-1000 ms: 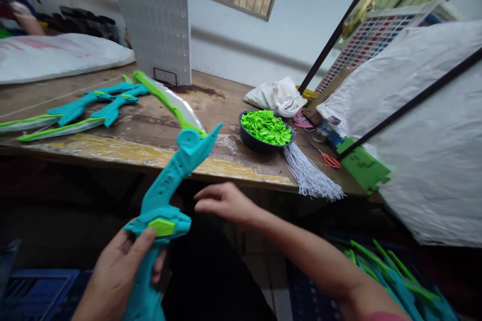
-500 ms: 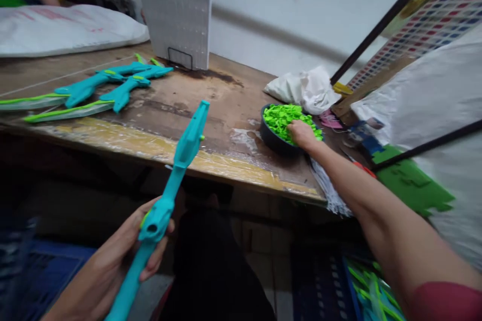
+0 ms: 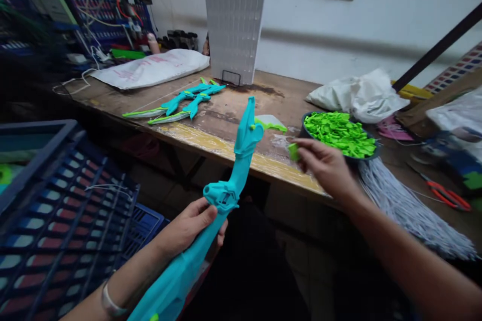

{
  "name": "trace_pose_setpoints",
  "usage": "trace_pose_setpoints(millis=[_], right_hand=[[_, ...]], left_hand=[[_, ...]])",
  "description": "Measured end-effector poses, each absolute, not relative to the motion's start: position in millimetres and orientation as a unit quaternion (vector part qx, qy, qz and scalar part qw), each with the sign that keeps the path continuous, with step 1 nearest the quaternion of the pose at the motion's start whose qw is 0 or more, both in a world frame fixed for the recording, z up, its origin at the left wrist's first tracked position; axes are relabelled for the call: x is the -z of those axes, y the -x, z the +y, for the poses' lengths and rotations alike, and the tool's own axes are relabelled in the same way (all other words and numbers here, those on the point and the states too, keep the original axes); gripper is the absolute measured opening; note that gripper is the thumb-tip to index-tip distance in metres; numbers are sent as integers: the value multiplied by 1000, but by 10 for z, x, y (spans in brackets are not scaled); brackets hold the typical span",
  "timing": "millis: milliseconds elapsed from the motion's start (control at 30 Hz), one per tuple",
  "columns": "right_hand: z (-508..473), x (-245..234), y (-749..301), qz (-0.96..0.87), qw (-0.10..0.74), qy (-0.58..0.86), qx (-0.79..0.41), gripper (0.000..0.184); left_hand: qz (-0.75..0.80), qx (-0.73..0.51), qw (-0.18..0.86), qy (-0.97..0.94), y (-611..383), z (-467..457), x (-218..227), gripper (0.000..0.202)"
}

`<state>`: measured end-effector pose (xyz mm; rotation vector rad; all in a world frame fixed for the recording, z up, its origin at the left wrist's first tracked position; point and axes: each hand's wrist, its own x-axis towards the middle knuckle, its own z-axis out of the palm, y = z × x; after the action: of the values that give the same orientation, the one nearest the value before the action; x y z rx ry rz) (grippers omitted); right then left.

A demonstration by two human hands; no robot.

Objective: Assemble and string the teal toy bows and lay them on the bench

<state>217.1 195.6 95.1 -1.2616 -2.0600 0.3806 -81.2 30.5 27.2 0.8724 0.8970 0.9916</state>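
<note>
Turquoise plastic bow part, angular, slants upward before the table, left hand's fingers wrapped round its middle. Right hand pinches a small green piece near the taped front edge, beside a round bowl of green pieces. The table's scuffed wood stretches leftward to two bows, a ridged grey panel behind.

The bottom edge cuts off the turquoise piece, the left edge a blue crate.
</note>
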Motion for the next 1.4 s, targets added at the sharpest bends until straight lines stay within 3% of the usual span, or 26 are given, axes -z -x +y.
trace_pose_setpoints(millis=[67, 167, 300, 567, 867, 1300, 1400], right_hand=[[1391, -928, -1833, -774, 382, 375, -339, 27], [776, -896, -1495, -747, 429, 259, -437, 20], [502, -838, -1362, -765, 472, 241, -365, 27], [365, -855, -1399, -775, 517, 264, -250, 12], [207, -919, -1448, -780, 521, 263, -226, 15], [11, -890, -1447, -801, 521, 260, -135, 31], [-50, -812, -1454, -763, 548, 317, -130, 44]], left_hand=[[427, -427, 679, -418, 750, 261, -370, 48], [436, -390, 665, -465, 667, 201, -544, 46], [431, -373, 646, -508, 599, 140, -738, 42], [427, -357, 612, -562, 500, 49, -860, 36], [447, -362, 597, -560, 468, -78, -918, 37], [451, -416, 534, -582, 398, -154, -891, 28], [434, -411, 510, -619, 469, -181, -830, 25]])
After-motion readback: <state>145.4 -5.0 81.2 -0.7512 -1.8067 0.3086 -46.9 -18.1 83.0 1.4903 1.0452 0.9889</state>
